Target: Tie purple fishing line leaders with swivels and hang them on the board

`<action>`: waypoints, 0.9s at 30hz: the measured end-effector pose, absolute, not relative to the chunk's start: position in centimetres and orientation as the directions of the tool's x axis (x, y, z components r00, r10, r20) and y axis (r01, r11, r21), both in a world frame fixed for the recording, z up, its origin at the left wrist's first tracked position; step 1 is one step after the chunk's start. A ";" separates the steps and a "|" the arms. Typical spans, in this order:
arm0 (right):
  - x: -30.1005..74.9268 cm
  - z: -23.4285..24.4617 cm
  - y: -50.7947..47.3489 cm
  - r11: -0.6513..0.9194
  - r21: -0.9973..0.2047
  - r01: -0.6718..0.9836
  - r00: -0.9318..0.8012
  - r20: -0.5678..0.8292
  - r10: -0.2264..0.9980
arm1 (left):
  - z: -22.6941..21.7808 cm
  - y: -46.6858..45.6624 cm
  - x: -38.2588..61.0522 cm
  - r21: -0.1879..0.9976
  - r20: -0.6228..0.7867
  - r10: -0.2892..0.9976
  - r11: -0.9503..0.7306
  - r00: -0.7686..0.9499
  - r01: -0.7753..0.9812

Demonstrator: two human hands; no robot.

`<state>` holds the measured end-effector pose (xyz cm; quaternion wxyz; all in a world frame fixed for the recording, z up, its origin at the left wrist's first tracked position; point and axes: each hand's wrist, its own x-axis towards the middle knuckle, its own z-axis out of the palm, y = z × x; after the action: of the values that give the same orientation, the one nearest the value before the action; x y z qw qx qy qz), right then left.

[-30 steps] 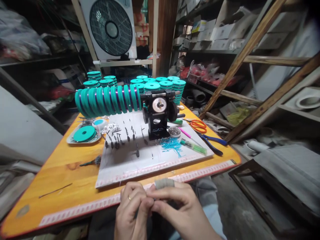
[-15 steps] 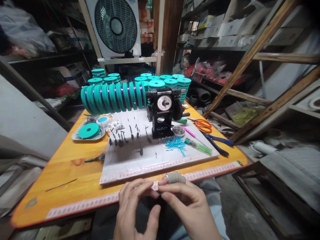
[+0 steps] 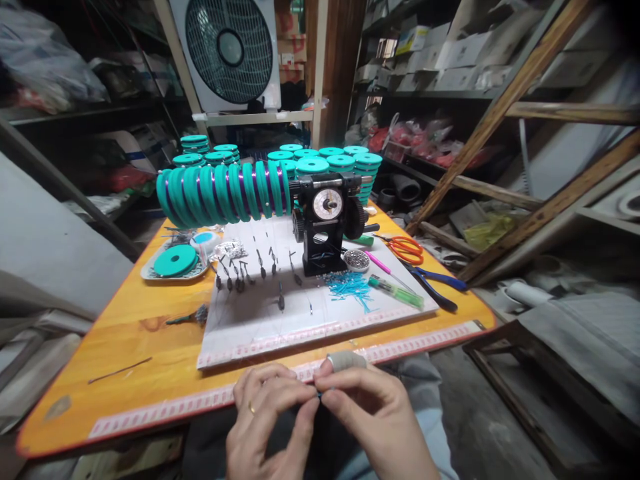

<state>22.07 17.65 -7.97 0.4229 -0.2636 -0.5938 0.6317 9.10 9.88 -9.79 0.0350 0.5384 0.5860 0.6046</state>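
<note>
My left hand (image 3: 273, 420) and my right hand (image 3: 377, 410) meet fingertip to fingertip just off the front edge of the table. Between them shows a tiny dark-blue piece (image 3: 319, 395), too small to name, pinched by the right thumb and index finger. The left thumb and index finger close on its other side. A ring is on one left finger; grey tape wraps a right finger. Beyond my hands lies a white board (image 3: 250, 340) with small dark weights on thin lines (image 3: 281, 301). A black winder (image 3: 325, 223) with a dial carries a row of green spools (image 3: 225, 193).
Light-blue tubes (image 3: 349, 288), a dish of small metal parts (image 3: 357, 260), orange scissors (image 3: 407, 249) and blue-handled pliers (image 3: 440, 280) lie at the right. At the left stands a tray (image 3: 150, 273) with a green disc. More green spools (image 3: 313, 165) stand behind, before a fan (image 3: 230, 50).
My left thumb and index finger have come together and moved right, onto the small blue piece at the right fingertips. My right hand keeps its pinch. The view has shifted slightly.
</note>
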 end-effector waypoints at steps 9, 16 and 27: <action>22.8 -6.7 19.7 0.141 -0.989 -0.053 -0.649 0.141 0.747 | -8.9 10.6 8.8 0.484 0.818 0.530 -0.424 -0.224 0.765; 23.7 -3.0 32.1 0.694 -0.341 0.634 -0.548 0.435 0.714 | -10.1 10.5 8.1 0.529 0.779 0.584 -0.414 -0.229 0.741; 22.2 -3.5 36.2 0.704 -0.183 0.686 -0.639 0.311 0.703 | -10.7 10.0 6.8 0.452 0.801 0.581 -0.428 -0.146 0.783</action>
<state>22.23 36.20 -3.46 0.1819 -0.3838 -0.9050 0.0237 6.83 10.00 -10.66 -0.0930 0.6469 0.5268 0.5434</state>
